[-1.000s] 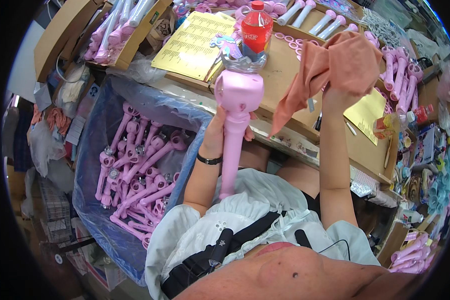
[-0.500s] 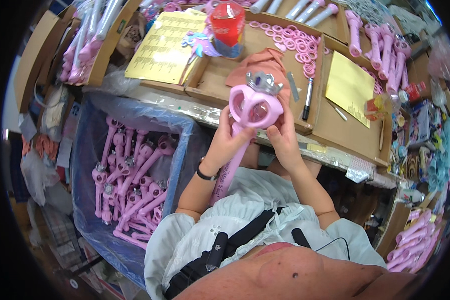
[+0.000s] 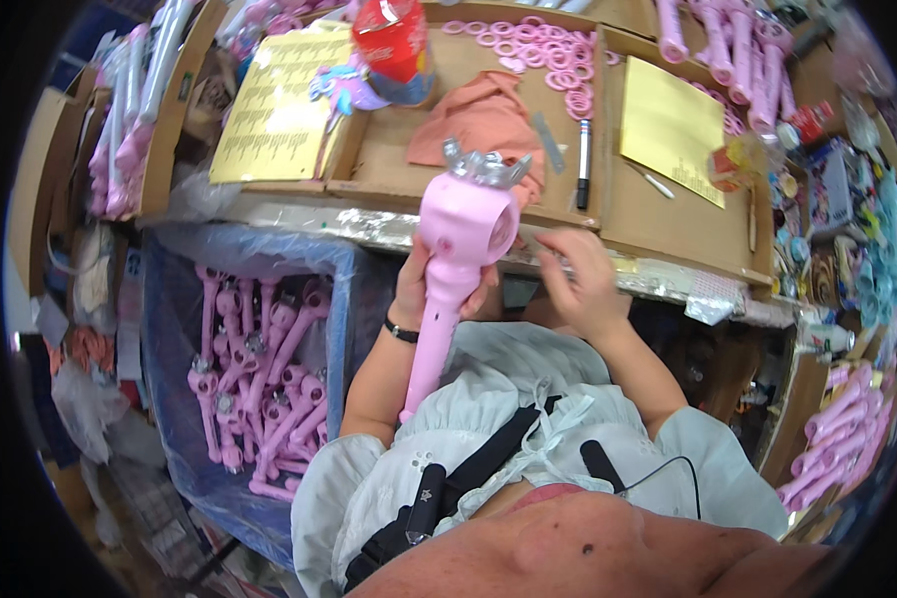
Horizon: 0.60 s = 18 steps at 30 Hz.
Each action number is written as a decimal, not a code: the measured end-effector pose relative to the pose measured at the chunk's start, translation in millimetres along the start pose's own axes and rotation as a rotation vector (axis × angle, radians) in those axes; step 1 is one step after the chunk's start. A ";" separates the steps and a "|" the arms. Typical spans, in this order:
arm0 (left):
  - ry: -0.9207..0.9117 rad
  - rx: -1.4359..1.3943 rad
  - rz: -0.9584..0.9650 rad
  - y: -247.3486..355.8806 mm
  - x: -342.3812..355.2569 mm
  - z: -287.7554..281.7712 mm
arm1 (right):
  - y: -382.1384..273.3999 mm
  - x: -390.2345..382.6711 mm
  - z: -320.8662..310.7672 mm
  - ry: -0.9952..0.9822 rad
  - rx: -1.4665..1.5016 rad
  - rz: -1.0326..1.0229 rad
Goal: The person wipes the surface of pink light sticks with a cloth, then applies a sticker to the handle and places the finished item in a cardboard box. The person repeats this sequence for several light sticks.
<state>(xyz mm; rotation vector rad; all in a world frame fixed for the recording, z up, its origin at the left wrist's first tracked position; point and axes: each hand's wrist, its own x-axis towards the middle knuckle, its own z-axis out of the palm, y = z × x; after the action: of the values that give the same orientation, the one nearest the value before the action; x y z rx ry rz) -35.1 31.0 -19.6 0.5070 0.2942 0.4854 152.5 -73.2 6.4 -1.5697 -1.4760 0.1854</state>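
A pink toy wand with a silver crown stands tilted in front of me, its handle running down toward my lap. My left hand is closed around the wand just below its round head. The head now shows its side, with one of its round openings facing right. To the right of the wand, apart from it, my right hand is held near the table edge. Its fingers are bent but parted, and nothing shows in them.
A blue-lined bin of pink wands stands at my left. On the table lie an orange cloth, a marker, pink rings, yellow sheets and a red container. More wands lie at lower right.
The wand has turned so its side faces me and has shifted left. My right hand has let go of its head and moved off to the right. The left hand keeps its hold.
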 end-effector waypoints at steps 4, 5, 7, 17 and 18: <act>-0.202 -0.373 -0.008 4.3 7.5 -1.6 | 25.4 -31.3 -34.0 -0.012 -0.282 -0.161; -0.211 -0.357 -0.014 5.4 7.8 -2.3 | 31.0 -39.2 -40.0 -0.009 -0.330 -0.186; -0.172 -0.293 -0.021 4.4 6.2 -2.2 | 39.5 -54.0 -46.0 0.019 -0.477 -0.132; -0.110 -0.391 -0.108 26.4 24.1 10.4 | 76.3 -66.7 -48.8 -0.013 -0.525 -0.302; -0.089 -0.452 -0.145 31.4 27.4 11.8 | 77.9 -66.3 -48.8 -0.030 -0.491 -0.301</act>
<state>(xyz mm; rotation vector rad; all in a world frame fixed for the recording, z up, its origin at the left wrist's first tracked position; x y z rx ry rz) -18.9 64.4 2.7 0.0652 0.1271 0.3713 222.1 -141.0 -52.0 -1.6939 -1.8537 -0.3551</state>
